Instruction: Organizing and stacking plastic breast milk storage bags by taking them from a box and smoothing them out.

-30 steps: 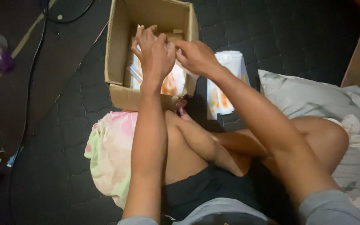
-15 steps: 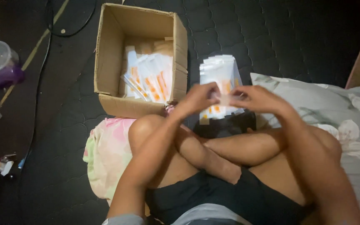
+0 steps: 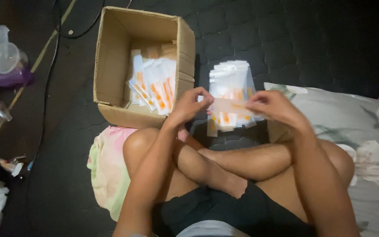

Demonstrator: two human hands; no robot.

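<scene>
Dark quilted floor matting [image 3: 312, 39] fills the scene, where a person sits cross-legged, seen from above. Both hands are raised in front of the knees and pinch the two ends of one small clear packet [image 3: 230, 106] with orange print: the left hand [image 3: 190, 105] is clamped on its left end, the right hand [image 3: 273, 106] on its right end, fingers closed around the edges. Just behind the packet, a stack of similar packets [image 3: 231, 81] lies on the matting. To its left stands an open cardboard box [image 3: 110, 66], with more of the same packets [image 3: 152, 85] leaning inside. A floral pillow [image 3: 365, 131] lies beside the person's right knee, a pastel cloth [image 3: 106, 162] under the left one. Clear plastic cups [image 3: 5, 59] and a black cable [image 3: 51, 66] sit at the far left.
</scene>
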